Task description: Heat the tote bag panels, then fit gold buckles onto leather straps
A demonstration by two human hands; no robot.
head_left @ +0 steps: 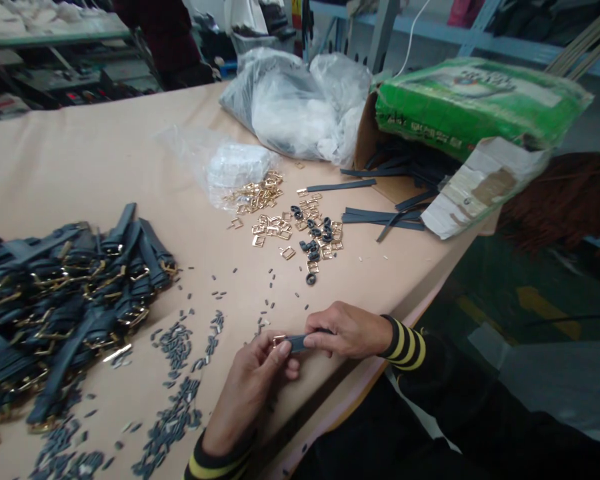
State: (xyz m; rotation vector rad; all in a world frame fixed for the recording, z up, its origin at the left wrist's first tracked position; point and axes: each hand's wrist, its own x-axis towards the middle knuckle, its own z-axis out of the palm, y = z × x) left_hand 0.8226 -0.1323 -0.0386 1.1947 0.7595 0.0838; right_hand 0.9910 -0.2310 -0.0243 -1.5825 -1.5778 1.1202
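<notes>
Near the table's front edge, my left hand (260,373) pinches the gold buckle (279,340) at the end of a dark strap (298,343). My right hand (343,330) grips the same strap a little to the right, its fingers closed round it. The strap's far end is hidden by my right hand. Beyond my hands lie loose gold buckles (273,227) and small dark loops (324,230). Many short dark bits (175,347) are scattered to the left of my hands.
A heap of buckled straps (80,287) covers the table's left. Clear plastic bags (295,107) stand at the back. A green box (475,107) with dark strips (383,217) spilling out sits at the right edge. A person (163,40) is beyond the table (105,147).
</notes>
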